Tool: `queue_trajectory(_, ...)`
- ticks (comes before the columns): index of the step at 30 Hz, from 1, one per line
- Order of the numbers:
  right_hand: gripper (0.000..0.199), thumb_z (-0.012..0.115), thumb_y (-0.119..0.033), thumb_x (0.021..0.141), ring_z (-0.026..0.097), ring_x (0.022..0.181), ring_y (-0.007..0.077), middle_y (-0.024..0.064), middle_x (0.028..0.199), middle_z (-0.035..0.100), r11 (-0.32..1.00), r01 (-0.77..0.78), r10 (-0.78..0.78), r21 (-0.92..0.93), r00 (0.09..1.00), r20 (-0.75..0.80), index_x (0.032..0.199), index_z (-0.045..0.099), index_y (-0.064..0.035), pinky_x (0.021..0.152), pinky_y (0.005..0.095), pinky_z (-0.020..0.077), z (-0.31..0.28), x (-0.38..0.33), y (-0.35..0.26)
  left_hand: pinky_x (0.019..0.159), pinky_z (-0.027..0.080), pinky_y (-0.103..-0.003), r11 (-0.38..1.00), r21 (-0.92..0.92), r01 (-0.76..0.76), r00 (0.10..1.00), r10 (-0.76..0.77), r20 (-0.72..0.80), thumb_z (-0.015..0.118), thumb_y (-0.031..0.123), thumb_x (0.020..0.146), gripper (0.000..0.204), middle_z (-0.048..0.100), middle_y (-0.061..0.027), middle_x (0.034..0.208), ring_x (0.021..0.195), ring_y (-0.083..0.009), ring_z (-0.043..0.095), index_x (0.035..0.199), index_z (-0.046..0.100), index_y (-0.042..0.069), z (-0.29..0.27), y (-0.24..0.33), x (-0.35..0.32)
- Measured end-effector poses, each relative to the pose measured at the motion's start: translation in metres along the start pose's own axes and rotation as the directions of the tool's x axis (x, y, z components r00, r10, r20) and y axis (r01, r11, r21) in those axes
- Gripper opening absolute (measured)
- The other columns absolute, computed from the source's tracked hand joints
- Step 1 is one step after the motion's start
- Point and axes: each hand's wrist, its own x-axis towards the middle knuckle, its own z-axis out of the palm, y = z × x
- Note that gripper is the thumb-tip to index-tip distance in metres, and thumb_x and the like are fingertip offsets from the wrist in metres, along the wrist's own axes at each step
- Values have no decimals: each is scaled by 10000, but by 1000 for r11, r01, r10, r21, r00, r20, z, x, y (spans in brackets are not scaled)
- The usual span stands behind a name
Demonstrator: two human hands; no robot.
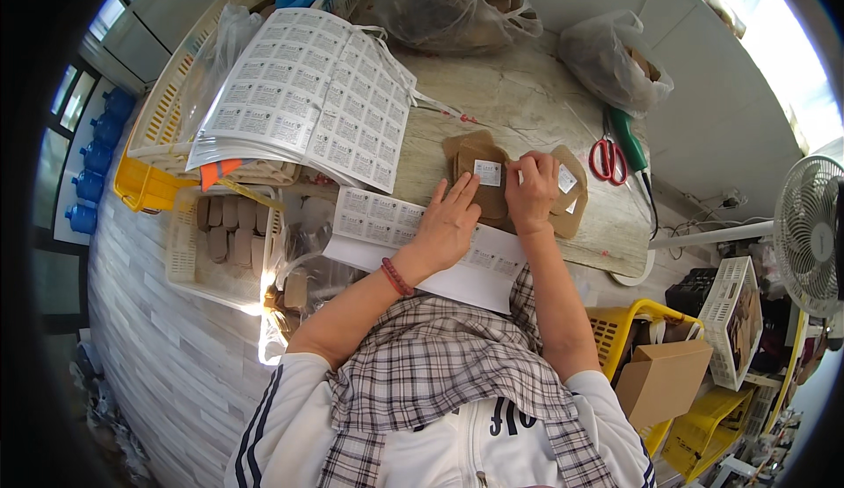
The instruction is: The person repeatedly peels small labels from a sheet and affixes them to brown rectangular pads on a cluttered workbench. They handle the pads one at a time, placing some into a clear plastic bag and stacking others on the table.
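My left hand (447, 231) lies with fingers stretched out, its fingertips at the edge of a stack of flat tan pieces (466, 149) with rounded corners. A small white printed label (487, 172) sits on the top piece. Just right of it, my right hand (532, 193) has its fingers closed in a pinch; what is between the fingertips is hidden. Partly under that hand are more tan pieces (571, 222) bearing white labels (566, 178). A sheet of printed labels (374, 215) lies below my left hand at the table's near edge, its lower part blank white.
A thick stack of label sheets (299, 92) rests on a cream basket (163, 105) at left. Red-handled scissors (607, 161) and a green-handled tool (626, 136) lie at right. Plastic bags (457, 4) stand behind. A crate of tan pieces (189, 259) is lower left, a fan (813, 233) far right.
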Motion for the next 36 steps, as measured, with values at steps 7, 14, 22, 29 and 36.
queue_trajectory(7, 173, 736, -1, 677, 561, 812, 284, 66, 875, 595, 1000, -17, 17, -19, 1000, 11, 752, 596, -72, 690, 385, 482, 0, 3, 1, 1157, 238, -571, 1000, -3, 1, 1000, -1, 9, 521, 70, 897, 82, 400, -270, 1493, 1425, -397, 334, 874, 556, -1, -1, 0, 1)
queue_trajectory(14, 198, 734, 15, 664, 566, 814, 301, 67, 893, 610, 999, 7, -6, -40, 1000, 17, 776, 593, -66, 694, 387, 487, -2, 4, 1, 1157, 237, -574, 1000, 7, 6, 1000, -6, 6, 526, 71, 892, 80, 401, -270, 1491, 1423, -400, 336, 872, 552, -1, -2, 2, 0)
queue_trajectory(22, 173, 751, -31, 821, 589, 730, 111, 32, 846, 647, 476, -715, 524, 513, 698, 488, 910, 602, -26, 642, 282, 481, -10, 6, -7, 1155, 246, -576, 1000, -30, 6, 1000, -6, -2, 497, 75, 895, 112, 389, -277, 1491, 1429, -400, 326, 864, 566, -8, -2, 1, 0)
queue_trajectory(29, 220, 706, -70, 877, 547, 754, 96, 41, 880, 639, 420, -814, 428, 401, 568, 703, 1043, 581, 4, 691, 261, 459, -10, 0, 16, 1155, 254, -565, 998, -61, -5, 1000, 4, -12, 514, 61, 883, 84, 358, -277, 1507, 1439, -405, 299, 885, 560, -9, -3, 2, 0)
queue_trajectory(36, 154, 655, -67, 913, 567, 839, 133, 68, 932, 641, 390, -762, 559, 517, 642, 524, 1031, 579, -4, 772, 280, 463, -30, -1, 51, 1154, 261, -538, 996, -86, -3, 999, -1, -41, 549, 82, 906, 84, 364, -275, 1500, 1428, -415, 305, 886, 542, 1, 1, -1, -1)
